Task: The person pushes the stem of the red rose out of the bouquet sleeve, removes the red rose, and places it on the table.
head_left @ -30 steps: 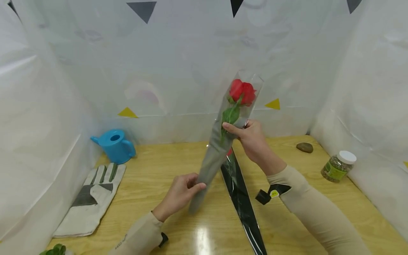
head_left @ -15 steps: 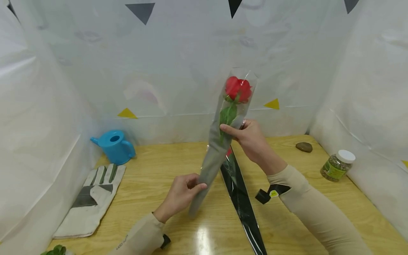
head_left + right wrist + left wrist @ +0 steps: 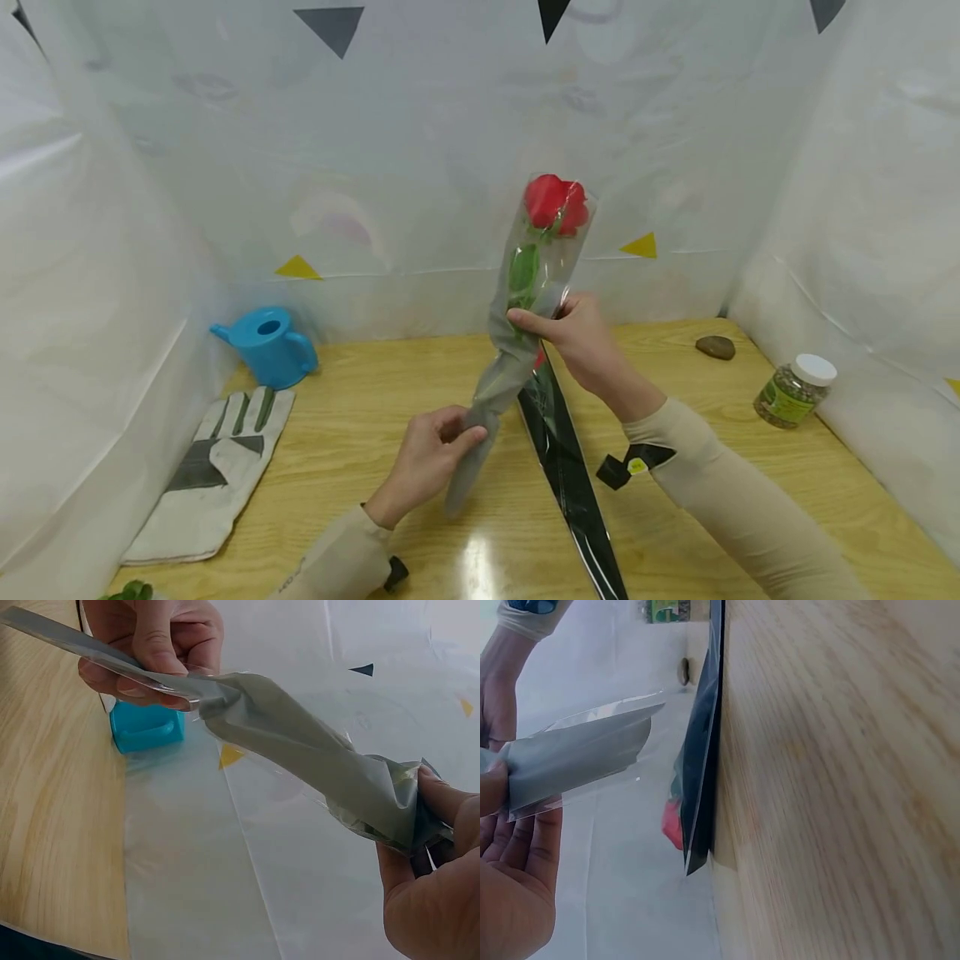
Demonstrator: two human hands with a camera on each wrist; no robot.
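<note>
Head view looks forward and down from above onto the wooden table point(image 3: 360, 417), mid-range. Left wrist view sits close and low, rolled sideways along the table edge, probably facing the far corner. Right wrist view looks close across the wrapped rose sleeve point(image 3: 300, 742), shared by all three.

Red rose point(image 3: 553, 202) in a grey-and-clear sleeve point(image 3: 501, 377); black sleeve point(image 3: 564, 467) on the light wood-grain tabletop point(image 3: 360, 467); blue watering can point(image 3: 270, 346); white-and-grey glove point(image 3: 213, 471).
</note>
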